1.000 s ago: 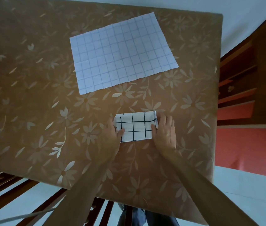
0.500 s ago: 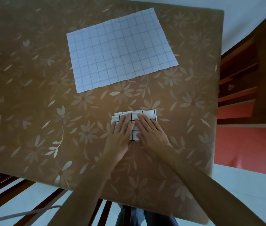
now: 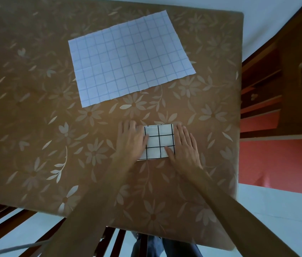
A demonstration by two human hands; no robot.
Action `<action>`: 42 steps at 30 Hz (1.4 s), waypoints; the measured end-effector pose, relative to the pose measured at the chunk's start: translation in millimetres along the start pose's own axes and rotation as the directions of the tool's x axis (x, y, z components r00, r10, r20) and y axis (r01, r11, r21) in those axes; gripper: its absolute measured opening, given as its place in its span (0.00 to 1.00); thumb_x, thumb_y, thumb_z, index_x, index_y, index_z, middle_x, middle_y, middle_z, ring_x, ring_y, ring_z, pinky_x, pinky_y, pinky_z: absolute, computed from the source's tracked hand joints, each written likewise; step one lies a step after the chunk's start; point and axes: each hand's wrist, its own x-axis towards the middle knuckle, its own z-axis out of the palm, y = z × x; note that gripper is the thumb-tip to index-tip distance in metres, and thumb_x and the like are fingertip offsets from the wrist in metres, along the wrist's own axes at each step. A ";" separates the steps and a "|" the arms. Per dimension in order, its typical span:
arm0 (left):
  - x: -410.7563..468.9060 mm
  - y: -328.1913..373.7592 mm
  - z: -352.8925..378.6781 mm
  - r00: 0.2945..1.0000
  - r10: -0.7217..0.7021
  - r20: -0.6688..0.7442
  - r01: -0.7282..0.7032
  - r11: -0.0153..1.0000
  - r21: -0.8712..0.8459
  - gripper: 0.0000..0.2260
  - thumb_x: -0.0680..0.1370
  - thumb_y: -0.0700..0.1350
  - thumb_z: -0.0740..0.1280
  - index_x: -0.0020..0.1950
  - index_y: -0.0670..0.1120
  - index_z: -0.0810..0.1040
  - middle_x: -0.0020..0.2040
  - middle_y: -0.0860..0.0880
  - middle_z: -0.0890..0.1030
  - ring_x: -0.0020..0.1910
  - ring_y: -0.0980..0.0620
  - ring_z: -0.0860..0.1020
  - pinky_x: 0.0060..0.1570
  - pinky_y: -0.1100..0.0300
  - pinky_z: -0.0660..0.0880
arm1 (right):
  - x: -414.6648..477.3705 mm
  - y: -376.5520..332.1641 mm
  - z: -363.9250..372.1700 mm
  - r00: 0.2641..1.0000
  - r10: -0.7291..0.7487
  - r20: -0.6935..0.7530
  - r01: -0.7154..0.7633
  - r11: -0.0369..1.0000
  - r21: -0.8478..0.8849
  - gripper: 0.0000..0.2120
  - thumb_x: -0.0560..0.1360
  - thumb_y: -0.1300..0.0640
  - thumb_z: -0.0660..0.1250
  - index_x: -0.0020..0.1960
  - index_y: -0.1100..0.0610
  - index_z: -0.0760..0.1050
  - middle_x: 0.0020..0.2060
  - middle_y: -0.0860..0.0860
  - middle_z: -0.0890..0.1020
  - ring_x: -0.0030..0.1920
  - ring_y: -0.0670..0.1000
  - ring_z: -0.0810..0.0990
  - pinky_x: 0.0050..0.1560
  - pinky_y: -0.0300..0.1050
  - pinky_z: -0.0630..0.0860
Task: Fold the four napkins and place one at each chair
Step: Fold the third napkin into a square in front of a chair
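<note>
Black-checked napkin [image 3: 158,140] lies folded on the tabletop [image 3: 91,164], the flat, straight-fingered left hand [image 3: 130,142] and right hand [image 3: 185,148] now slid from its middle to its sides, so the fold looks pressed.

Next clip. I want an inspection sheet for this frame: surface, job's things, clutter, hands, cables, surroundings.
Surface: table under a brown floral cloth.
Job's things: folded black-grid napkin lies near the person; unfolded blue-grid napkin lies flat farther away.
Clutter: nothing seen.
Hands: left hand rests flat on the folded napkin's left edge and right hand on its right edge, fingers straight.
Cables: a pale cord crosses the lower left, off the table.
Surroundings: wooden chair slats at the near edge, dark wooden furniture on the right, pale floor.
</note>
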 end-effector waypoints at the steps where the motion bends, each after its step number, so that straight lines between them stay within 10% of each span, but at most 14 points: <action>1: 10.1 6.2 -4.5 1.000 0.012 0.022 -0.012 1.000 -0.012 0.15 0.80 0.55 0.62 0.59 0.46 0.76 0.57 0.45 0.74 0.57 0.43 0.73 0.64 0.47 0.68 | -3.0 0.1 -1.0 1.000 0.002 -0.001 -0.002 1.000 0.017 0.35 0.82 0.43 0.53 0.80 0.60 0.44 0.80 0.54 0.49 0.79 0.52 0.45 0.77 0.49 0.41; 10: 52.7 40.5 -32.4 0.890 0.011 0.455 0.088 0.977 -0.196 0.27 0.69 0.48 0.79 0.64 0.47 0.72 0.56 0.48 0.78 0.52 0.47 0.79 0.48 0.53 0.76 | -3.0 6.2 -5.3 0.998 -0.058 0.004 0.058 0.995 0.078 0.37 0.79 0.47 0.64 0.79 0.60 0.51 0.79 0.55 0.54 0.79 0.54 0.50 0.76 0.47 0.42; 19: 44.6 21.9 -29.2 0.924 -0.011 0.383 0.136 0.944 -0.301 0.11 0.73 0.53 0.74 0.41 0.49 0.74 0.49 0.48 0.77 0.48 0.44 0.77 0.48 0.49 0.77 | -17.2 3.9 -20.3 0.983 0.047 -0.177 0.008 0.955 0.296 0.27 0.76 0.47 0.68 0.70 0.60 0.68 0.62 0.56 0.74 0.60 0.57 0.74 0.59 0.50 0.71; 24: 27.3 8.1 -61.7 0.863 -0.025 0.505 0.463 0.443 -0.768 0.07 0.75 0.52 0.72 0.51 0.51 0.81 0.44 0.52 0.84 0.44 0.52 0.82 0.45 0.57 0.77 | -26.8 -9.1 -33.4 0.911 0.371 0.180 -0.369 0.538 0.758 0.36 0.67 0.32 0.71 0.69 0.47 0.67 0.57 0.43 0.76 0.54 0.42 0.76 0.58 0.45 0.75; 27: 9.4 3.6 -69.0 0.810 0.025 0.586 0.572 0.188 -0.798 0.12 0.76 0.50 0.73 0.58 0.50 0.82 0.50 0.52 0.86 0.51 0.50 0.84 0.53 0.50 0.80 | -23.0 -13.7 -31.9 0.908 0.261 0.329 -0.403 0.324 0.856 0.33 0.65 0.31 0.73 0.63 0.47 0.75 0.52 0.43 0.84 0.52 0.44 0.83 0.57 0.52 0.80; 30: -6.2 0.4 -66.9 0.762 -0.006 0.648 0.646 0.084 -0.759 0.15 0.74 0.48 0.74 0.60 0.49 0.81 0.52 0.50 0.86 0.52 0.48 0.84 0.52 0.49 0.81 | -21.2 -18.5 -37.5 0.934 0.141 0.329 -0.356 0.275 0.893 0.16 0.72 0.47 0.74 0.57 0.52 0.81 0.50 0.46 0.86 0.51 0.48 0.85 0.56 0.56 0.80; 36: -32.6 -14.4 -61.9 0.724 0.036 0.689 0.687 0.055 -0.724 0.28 0.69 0.42 0.78 0.67 0.50 0.74 0.55 0.50 0.85 0.53 0.49 0.84 0.51 0.51 0.81 | -26.8 -19.4 -52.3 0.948 0.059 0.314 -0.319 0.117 0.940 0.13 0.76 0.61 0.71 0.60 0.55 0.80 0.52 0.51 0.86 0.53 0.55 0.85 0.54 0.59 0.81; 42: -47.8 -20.5 -65.5 0.786 0.081 0.613 0.610 0.059 -0.790 0.21 0.72 0.33 0.74 0.62 0.44 0.79 0.55 0.46 0.85 0.54 0.48 0.84 0.53 0.53 0.81 | -35.6 -15.9 -61.1 0.966 0.029 0.257 -0.256 0.230 0.939 0.13 0.77 0.69 0.66 0.58 0.59 0.82 0.52 0.53 0.86 0.55 0.54 0.84 0.58 0.59 0.79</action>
